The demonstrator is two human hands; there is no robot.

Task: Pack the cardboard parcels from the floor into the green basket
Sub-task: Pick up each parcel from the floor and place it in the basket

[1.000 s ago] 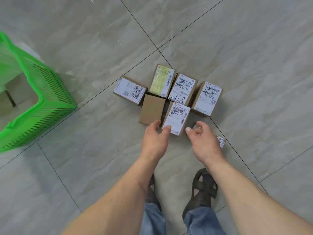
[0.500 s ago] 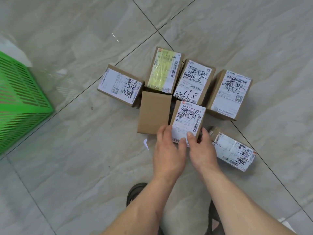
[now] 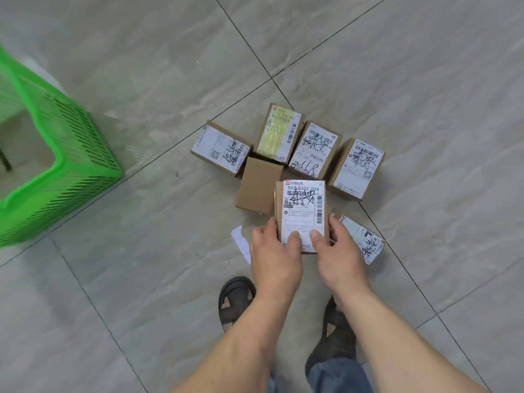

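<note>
A cardboard parcel with a white label point(image 3: 302, 205) is gripped at its near end by my left hand point(image 3: 276, 256) and my right hand point(image 3: 338, 253), thumbs on the label, and it is raised off the floor. Several more parcels lie on the tiles behind it: a plain brown one point(image 3: 258, 187), one with a yellow label point(image 3: 279, 133), a white-labelled one at far left point(image 3: 219, 148), two more to the right point(image 3: 314, 150) point(image 3: 358, 168), and one beside my right hand point(image 3: 364, 241). The green basket point(image 3: 65, 154) stands at the left.
Grey floor tiles with dark joints surround the parcels. A small white paper scrap point(image 3: 241, 242) lies left of my left hand. My two dark sandals point(image 3: 235, 299) point(image 3: 337, 327) stand just below the hands.
Both hands reached the white-labelled parcel, closed on its near end and lifted it toward me. The view pulled back, showing more of the green basket.
</note>
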